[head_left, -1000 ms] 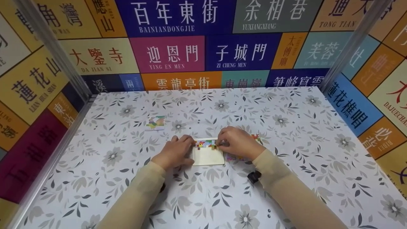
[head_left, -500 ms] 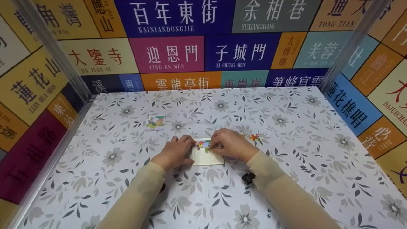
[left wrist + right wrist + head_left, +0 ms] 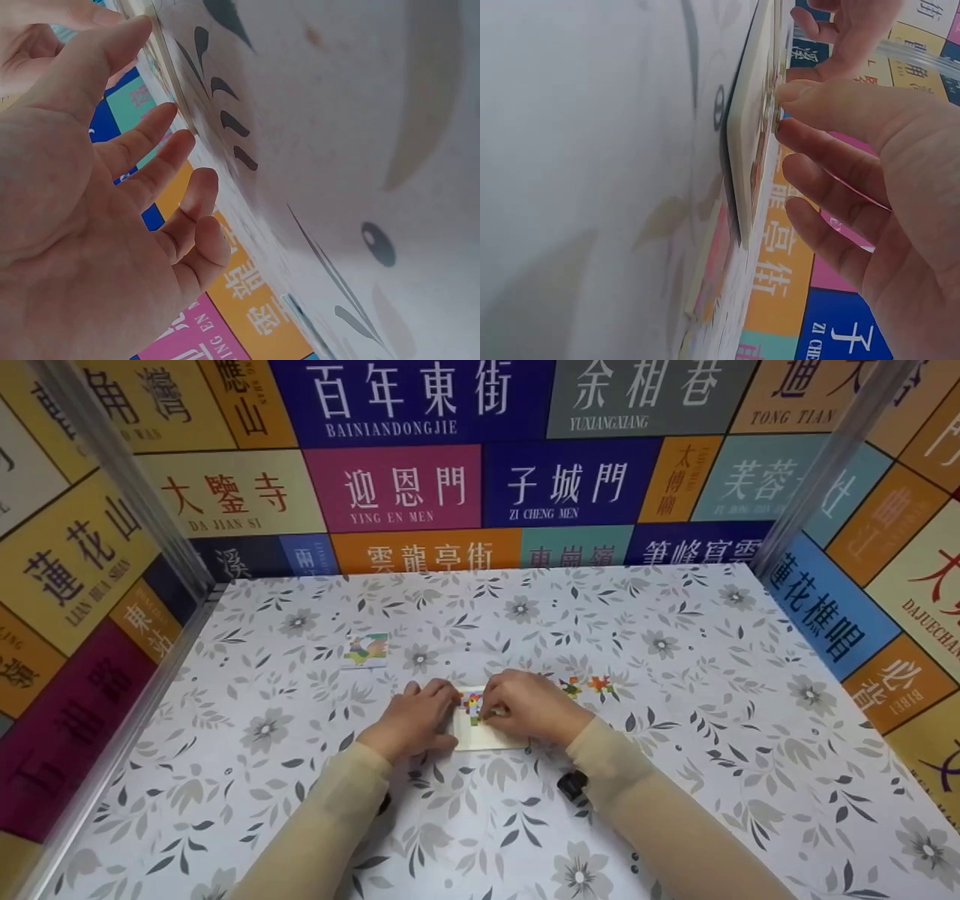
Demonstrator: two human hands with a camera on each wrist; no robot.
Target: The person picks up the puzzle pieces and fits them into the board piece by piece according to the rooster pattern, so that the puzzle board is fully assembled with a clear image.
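Observation:
A shallow cream puzzle tray (image 3: 491,739) lies on the table between both hands. Several colourful jigsaw pieces (image 3: 470,701) lie along its far part. My left hand (image 3: 414,721) rests at the tray's left edge; in the left wrist view its thumb and fingers stay spread, with fingertips at the rim. Over the tray, my right hand (image 3: 534,707) pinches a small greenish jigsaw piece (image 3: 474,721) between thumb and index finger, just below the laid pieces. The right wrist view shows its other fingers loosely bent; the held piece is mostly hidden there.
Loose jigsaw pieces (image 3: 600,684) lie behind and right of the right hand. A small puzzle picture (image 3: 367,650) lies at the back left. The tabletop (image 3: 480,840) has a floral cover, and panels (image 3: 397,484) with printed signs enclose its back and sides.
My right hand has slid left and slightly nearer across the tray with the greenish jigsaw piece, uncovering loose pieces behind it. The left hand has stayed at the tray's edge.

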